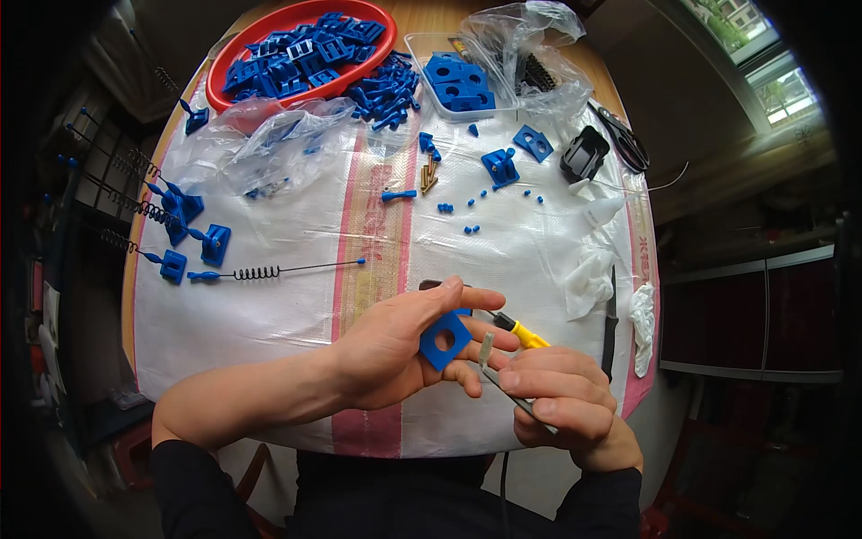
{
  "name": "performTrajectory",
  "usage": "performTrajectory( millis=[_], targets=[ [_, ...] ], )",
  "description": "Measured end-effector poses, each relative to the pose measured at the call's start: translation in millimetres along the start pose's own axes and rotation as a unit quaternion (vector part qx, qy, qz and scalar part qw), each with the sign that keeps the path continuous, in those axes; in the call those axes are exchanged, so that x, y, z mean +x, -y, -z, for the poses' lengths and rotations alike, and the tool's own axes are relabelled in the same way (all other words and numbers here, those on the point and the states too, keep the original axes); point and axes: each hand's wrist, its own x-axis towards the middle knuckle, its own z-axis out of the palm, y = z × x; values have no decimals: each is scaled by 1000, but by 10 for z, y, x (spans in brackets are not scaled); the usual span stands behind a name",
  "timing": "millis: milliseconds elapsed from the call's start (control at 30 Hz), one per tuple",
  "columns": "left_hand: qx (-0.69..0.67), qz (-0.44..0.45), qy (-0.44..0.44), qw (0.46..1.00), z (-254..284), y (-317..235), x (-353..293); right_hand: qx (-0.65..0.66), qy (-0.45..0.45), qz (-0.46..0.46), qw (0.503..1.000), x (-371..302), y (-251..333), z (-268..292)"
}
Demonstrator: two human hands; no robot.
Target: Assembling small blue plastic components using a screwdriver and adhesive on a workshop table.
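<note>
My left hand (386, 349), fingers spread, cradles the plate (459, 336); my right hand (567, 392) pinches the tool (486, 350), tip near it. I'd brace the plate firmly, fingertips clear.

The left hand (391, 341) holds a blue holed plate (461, 332), the right hand (570, 395) a bent metal tool (499, 383), probably tweezers; beyond, a red basin (215, 81) of blue parts (301, 61) stands on the surface (424, 18)

Left hand (388, 344) spread, right hand (566, 397) pinching
</note>
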Motion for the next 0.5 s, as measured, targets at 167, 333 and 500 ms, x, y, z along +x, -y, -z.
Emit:
performTrajectory(
  millis=[167,333,500],
  targets=[
    [87,-33,-14,996,-107,4,-76,-1,-9,-15,1000,-21,-11,-11],
    [54,-61,52,995,-131,-54,-149,-35,-37,-27,998,-42,30,100],
    [141,-133,-41,980,-211,-289,-154,-56,-93,-26,994,-86,37,145]
  ],
)
